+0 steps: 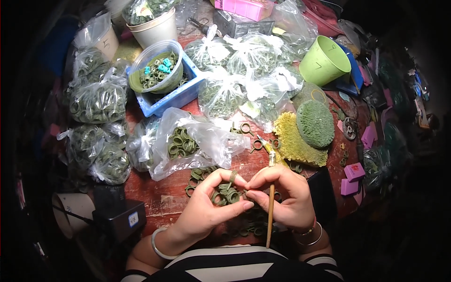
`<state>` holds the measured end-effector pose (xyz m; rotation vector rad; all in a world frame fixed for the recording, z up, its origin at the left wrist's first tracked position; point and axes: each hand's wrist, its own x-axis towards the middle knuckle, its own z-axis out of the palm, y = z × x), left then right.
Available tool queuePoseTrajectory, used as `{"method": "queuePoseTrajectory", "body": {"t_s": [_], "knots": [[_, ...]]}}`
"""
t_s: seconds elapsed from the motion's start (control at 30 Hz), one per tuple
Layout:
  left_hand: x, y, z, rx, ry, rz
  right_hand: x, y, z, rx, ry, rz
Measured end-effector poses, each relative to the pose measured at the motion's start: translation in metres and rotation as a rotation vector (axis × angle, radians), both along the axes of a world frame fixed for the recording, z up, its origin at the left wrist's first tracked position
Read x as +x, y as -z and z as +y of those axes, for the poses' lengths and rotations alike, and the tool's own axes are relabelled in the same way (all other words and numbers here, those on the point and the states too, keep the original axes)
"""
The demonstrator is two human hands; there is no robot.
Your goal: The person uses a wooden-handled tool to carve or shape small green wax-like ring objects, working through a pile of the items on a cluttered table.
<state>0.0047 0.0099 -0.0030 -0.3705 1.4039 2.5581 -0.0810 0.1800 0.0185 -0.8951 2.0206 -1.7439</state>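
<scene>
Left grip [199, 212] curled round green rings [229, 195], bundle sitting just left of the right grip [293, 196], whose pinch I can't make out; brush [271, 202] crosses those right fingers, handle bodyward

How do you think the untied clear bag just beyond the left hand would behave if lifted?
The clear bag looks floppy, since its thin film lies crumpled. Its green rings would probably slide and bunch, being loosely heaped. It might spill if tipped, as it seems untied.

Left hand [203, 207] cradling green rings [227, 193], right hand [290, 199] with wooden stick [270, 211] — clear bags [97, 102], blue bin [165, 104] beyond
</scene>
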Motion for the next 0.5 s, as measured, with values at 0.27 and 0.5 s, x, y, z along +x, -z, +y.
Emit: {"method": "queuePoseTrajectory", "body": {"t_s": [0.27,0.5], "knots": [[-0.002,-0.003,0.0,-0.143,-0.02,0.001,-0.005,-0.007,0.004,0.37,0.055,0.465],[-0.002,-0.004,0.0,-0.153,-0.029,0.019,-0.012,0.008,0.004,0.846,0.094,0.669]]}}
